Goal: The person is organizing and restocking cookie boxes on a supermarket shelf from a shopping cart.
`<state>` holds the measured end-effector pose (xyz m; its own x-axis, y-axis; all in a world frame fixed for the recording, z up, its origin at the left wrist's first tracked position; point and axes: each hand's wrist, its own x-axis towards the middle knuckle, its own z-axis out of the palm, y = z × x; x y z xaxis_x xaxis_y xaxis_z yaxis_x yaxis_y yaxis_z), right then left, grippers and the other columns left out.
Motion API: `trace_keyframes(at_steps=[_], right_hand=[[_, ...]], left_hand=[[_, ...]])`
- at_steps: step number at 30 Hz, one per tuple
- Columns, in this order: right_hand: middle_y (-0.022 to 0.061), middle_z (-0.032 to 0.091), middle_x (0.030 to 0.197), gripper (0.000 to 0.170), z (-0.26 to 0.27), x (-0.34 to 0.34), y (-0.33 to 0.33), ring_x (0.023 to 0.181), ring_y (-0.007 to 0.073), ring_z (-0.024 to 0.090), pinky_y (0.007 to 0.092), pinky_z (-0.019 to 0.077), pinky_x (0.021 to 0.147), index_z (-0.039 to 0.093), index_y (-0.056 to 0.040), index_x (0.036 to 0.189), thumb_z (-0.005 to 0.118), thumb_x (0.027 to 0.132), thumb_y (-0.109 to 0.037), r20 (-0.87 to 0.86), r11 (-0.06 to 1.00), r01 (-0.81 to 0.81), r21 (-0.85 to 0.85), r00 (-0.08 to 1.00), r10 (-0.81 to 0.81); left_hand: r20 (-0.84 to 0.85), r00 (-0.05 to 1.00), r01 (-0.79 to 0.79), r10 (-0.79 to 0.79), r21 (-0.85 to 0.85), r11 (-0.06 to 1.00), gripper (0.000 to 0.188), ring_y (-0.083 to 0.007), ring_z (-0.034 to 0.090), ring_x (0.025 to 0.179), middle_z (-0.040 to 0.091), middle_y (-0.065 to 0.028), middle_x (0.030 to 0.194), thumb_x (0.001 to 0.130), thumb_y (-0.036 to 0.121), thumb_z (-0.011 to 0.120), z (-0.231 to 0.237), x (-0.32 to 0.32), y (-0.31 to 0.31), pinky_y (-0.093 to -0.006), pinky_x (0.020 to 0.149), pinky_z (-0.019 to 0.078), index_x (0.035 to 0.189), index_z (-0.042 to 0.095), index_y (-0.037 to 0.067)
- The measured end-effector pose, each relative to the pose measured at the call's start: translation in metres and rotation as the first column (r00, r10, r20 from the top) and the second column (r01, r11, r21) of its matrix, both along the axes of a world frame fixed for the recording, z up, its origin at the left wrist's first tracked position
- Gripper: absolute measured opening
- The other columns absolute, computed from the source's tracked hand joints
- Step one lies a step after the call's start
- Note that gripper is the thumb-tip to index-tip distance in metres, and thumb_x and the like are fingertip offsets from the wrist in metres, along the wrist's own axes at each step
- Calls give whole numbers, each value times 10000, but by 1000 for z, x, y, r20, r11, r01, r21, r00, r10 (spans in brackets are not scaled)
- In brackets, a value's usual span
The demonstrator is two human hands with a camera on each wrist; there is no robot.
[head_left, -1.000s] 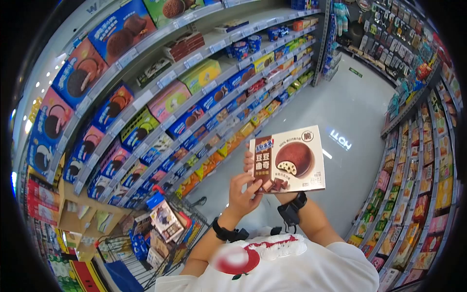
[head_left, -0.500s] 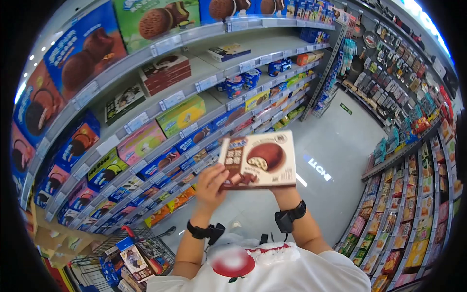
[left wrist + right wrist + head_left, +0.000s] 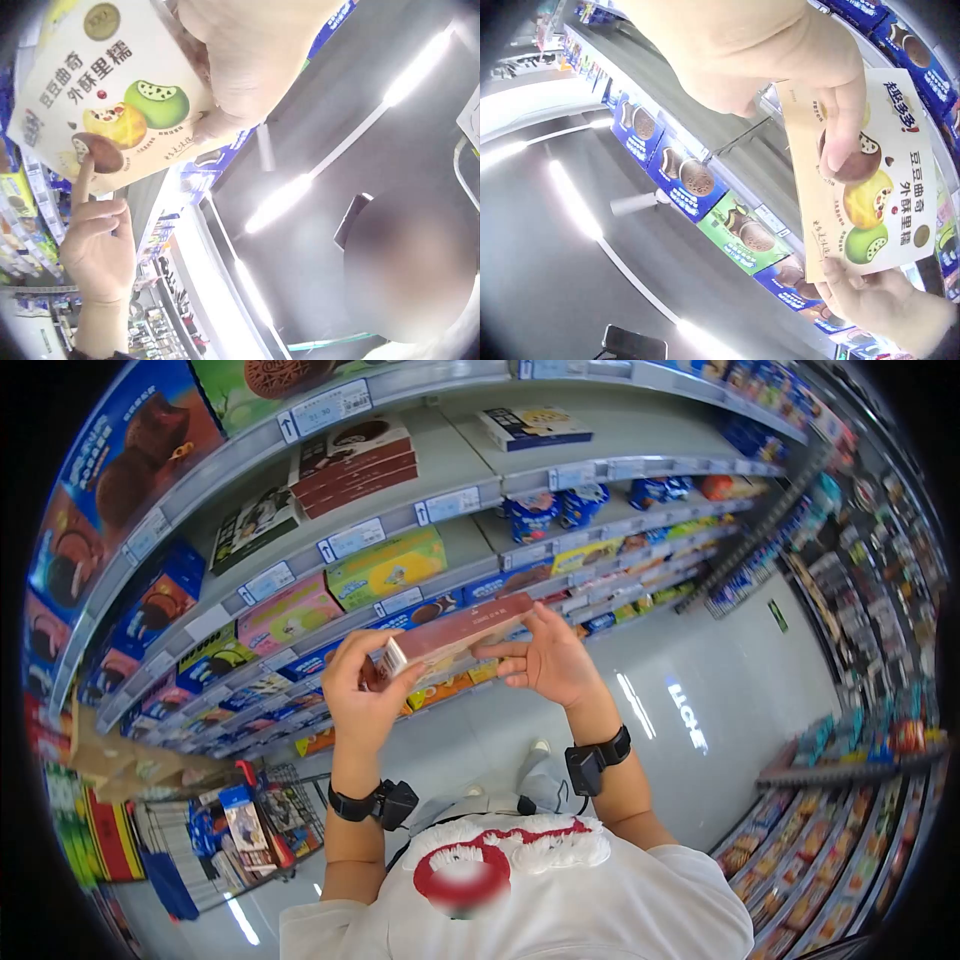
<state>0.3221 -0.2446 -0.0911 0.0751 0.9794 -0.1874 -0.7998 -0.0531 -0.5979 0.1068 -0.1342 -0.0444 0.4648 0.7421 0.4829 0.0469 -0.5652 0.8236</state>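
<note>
Cookie box [image 3: 460,628], a flat, crisp-edged carton with a smooth brown side, is raised before the shelves [image 3: 440,445]. Your left hand [image 3: 362,695] grips one end; your right hand [image 3: 558,665] touches its pale printed face. Whether your right thumb pinches, I cannot tell; the opposite face is hidden.

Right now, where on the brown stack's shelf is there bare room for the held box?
Bare: between the brown stack and the flat box, and right of that box up to the blue packs. Crowded: one level down, the pink box and green box stand side by side.
</note>
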Motion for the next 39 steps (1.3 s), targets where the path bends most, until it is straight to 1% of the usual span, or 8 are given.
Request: trace_keyframes(at_steps=[3, 7, 17, 23, 26, 32, 35, 39], right_hand=[[268, 621, 942, 583, 0, 37, 18, 646, 258, 655, 313, 554, 549, 344, -79, 1285, 272, 925, -532, 82, 992, -130, -9, 988, 130], [239, 640, 835, 679, 11, 82, 24, 582, 233, 635, 304, 534, 537, 480, 22, 1156, 205, 927, -555, 153, 974, -228, 14, 963, 223], [191, 633, 906, 459, 51, 141, 5, 714, 264, 659, 334, 547, 607, 406, -49, 1182, 408, 924, -429, 330, 924, -154, 351, 944, 32], [204, 626, 905, 632, 59, 158, -1, 684, 282, 666, 348, 556, 522, 390, -3, 1169, 516, 821, -515, 466, 902, -98, 421, 876, -123], [196, 611, 946, 667, 63, 161, -2, 792, 253, 654, 354, 547, 644, 391, 3, 1169, 497, 820, -555, 493, 885, -145, 442, 864, -105], [186, 540, 1066, 652, 63, 150, 16, 1046, 224, 518, 366, 386, 919, 428, -18, 1058, 455, 806, -619, 421, 757, 26, 653, 818, -392], [202, 512, 1104, 586, 74, 128, 38, 1068, 252, 502, 375, 389, 920, 431, -37, 1016, 455, 813, -586, 427, 753, 90, 652, 777, -463], [200, 493, 1149, 536, 73, 108, 74, 1098, 268, 483, 384, 372, 941, 433, -45, 1031, 507, 779, -512, 441, 766, 77, 638, 778, -446]], left_hand=[[253, 965, 124, -71, -200, 972, 369, -98, 543, 785, 577, -47, 910, 636, -46, 749, 7, 24, 4, -225, 692, 453, 972, 604, -1], [246, 969, 69, -21, -192, 979, 361, -116, 562, 846, 567, -46, 936, 646, -54, 740, 22, 48, -3, -238, 707, 457, 975, 599, -8], [281, 959, -2, -22, 82, 997, 433, -211, 589, 910, 632, -108, 980, 592, 30, 794, 29, 95, -21, -312, 786, 469, 988, 619, 26], [298, 953, 10, -60, 167, 986, 456, -225, 578, 917, 642, -109, 971, 567, 31, 796, 32, 112, -30, -330, 808, 456, 987, 619, 33], [285, 957, -10, -44, 186, 983, 457, -216, 560, 945, 618, -113, 998, 573, 36, 794, 34, 113, -30, -325, 809, 451, 996, 620, 31], [262, 956, -237, 133, 421, 876, 482, -187, 526, 1008, 536, -106, 1089, 614, -53, 715, 41, 108, -13, -300, 822, 446, 1079, 612, 20], [351, 928, -180, 126, 127, 975, 518, -187, 529, 1034, 532, -110, 1120, 618, -109, 672, 37, 103, 5, -290, 856, 455, 1114, 604, 24], [343, 930, -142, 129, 12, 990, 496, -211, 522, 1092, 511, -126, 1194, 701, -118, 630, 40, 87, 37, -318, 907, 466, 1174, 552, 7]])
